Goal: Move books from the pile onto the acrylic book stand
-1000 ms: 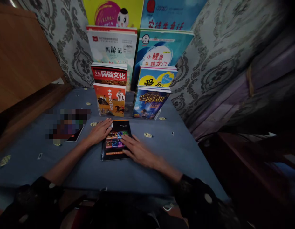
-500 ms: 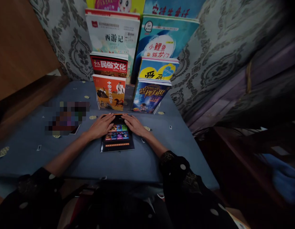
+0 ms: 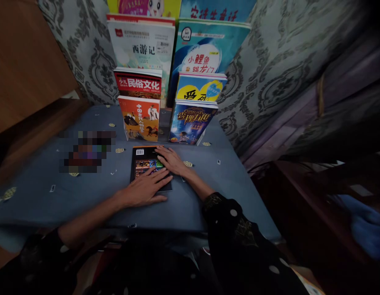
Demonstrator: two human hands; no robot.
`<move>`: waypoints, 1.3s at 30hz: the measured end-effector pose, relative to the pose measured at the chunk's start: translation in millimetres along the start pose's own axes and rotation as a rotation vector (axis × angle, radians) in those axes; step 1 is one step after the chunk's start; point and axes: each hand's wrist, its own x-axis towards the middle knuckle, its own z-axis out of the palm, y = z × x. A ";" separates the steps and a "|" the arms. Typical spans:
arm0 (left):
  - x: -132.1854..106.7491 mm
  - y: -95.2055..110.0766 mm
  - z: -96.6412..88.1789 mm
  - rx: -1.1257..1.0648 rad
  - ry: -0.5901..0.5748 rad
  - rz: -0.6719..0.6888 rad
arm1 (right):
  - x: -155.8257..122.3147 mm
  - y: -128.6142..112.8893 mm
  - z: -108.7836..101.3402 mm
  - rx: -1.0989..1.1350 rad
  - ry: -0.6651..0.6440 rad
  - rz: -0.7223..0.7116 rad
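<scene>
A black book (image 3: 147, 154) with a white barcode and small coloured pictures lies flat on the blue tablecloth (image 3: 190, 209). Over its lower part spreads my left hand (image 3: 147, 187), fingers apart and pointing right. My right hand (image 3: 172, 161) rests on the book's upper right side, fingers stretched out toward the left. Neither hand grips anything. Parts of the book's picture grid and its lower edge are hidden under my left hand.
Behind the book, a stepped rack holds upright books, among them an orange one (image 3: 140, 119) and a dark blue one (image 3: 191, 122) in front. A blurred-out item (image 3: 87, 151) lies at the left. Patterned curtain (image 3: 263, 82) hangs behind, and a wooden panel (image 3: 27, 61) stands at far left.
My left hand has moved from the book's upper left down to its lower part, uncovering the barcode. My right hand stays nearly in place at the upper right.
</scene>
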 end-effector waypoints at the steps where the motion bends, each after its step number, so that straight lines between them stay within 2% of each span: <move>1: -1.5 1.6 -0.7 -0.002 -0.003 0.001 | -1.3 -2.1 -0.2 -0.011 -0.007 0.000; 6: -16.5 22.7 -6.0 -0.028 -0.036 0.021 | -21.1 -16.1 -0.8 -0.039 -0.041 -0.040; 14: -57.9 69.7 -7.6 -0.091 -0.090 0.099 | -88.8 -48.8 -2.6 -0.010 -0.068 -0.096; 18: -73.6 87.3 -8.4 -0.035 -0.052 0.154 | -116.5 -61.9 -7.3 0.036 -0.077 -0.107; 22: -84.6 95.1 -24.3 0.084 0.083 0.207 | -133.9 -64.0 -18.1 0.131 -0.110 -0.120; 27: -88.9 85.8 -74.7 0.236 0.298 0.085 | -141.8 -63.1 -30.3 0.283 -0.155 -0.155; 30: -80.8 70.9 -104.1 0.324 0.433 -0.031 | -137.2 -69.2 -29.4 0.320 -0.074 -0.097; 34: -56.2 44.6 -122.9 0.375 0.538 -0.157 | -119.9 -79.2 -21.4 0.414 0.127 0.037; 39: -9.0 1.5 -143.5 0.185 0.587 -0.309 | -90.6 -82.4 -12.2 0.689 0.251 0.110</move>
